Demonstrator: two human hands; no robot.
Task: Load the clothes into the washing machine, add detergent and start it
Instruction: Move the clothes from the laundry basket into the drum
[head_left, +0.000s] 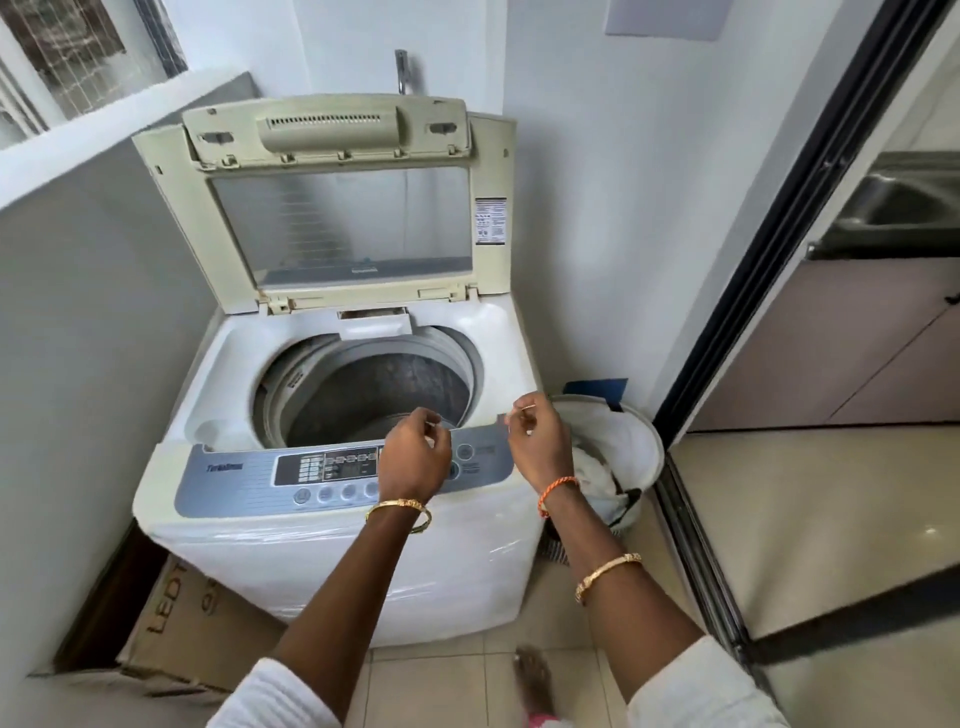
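A white top-loading washing machine (332, 551) stands in front of me with its lid (337, 208) folded up against the wall. Its drum (379, 395) looks dark and holds no clothes that I can see. My left hand (413, 452) hovers over the blue-grey control panel (249, 478), fingers loosely curled and holding nothing. My right hand (537, 436) hangs just past the machine's right front corner, fingers also loosely curled and empty. A white laundry basket (647, 441) with pale clothes (597, 473) in it sits on the floor right of the machine.
A flattened cardboard box (176, 623) leans at the machine's lower left. A grey wall closes the left side. A dark sliding-door frame (779, 234) runs down the right, with a tiled floor (810, 525) beyond. A tap (401, 70) sticks out above the lid. My foot (532, 675) is on the tiles.
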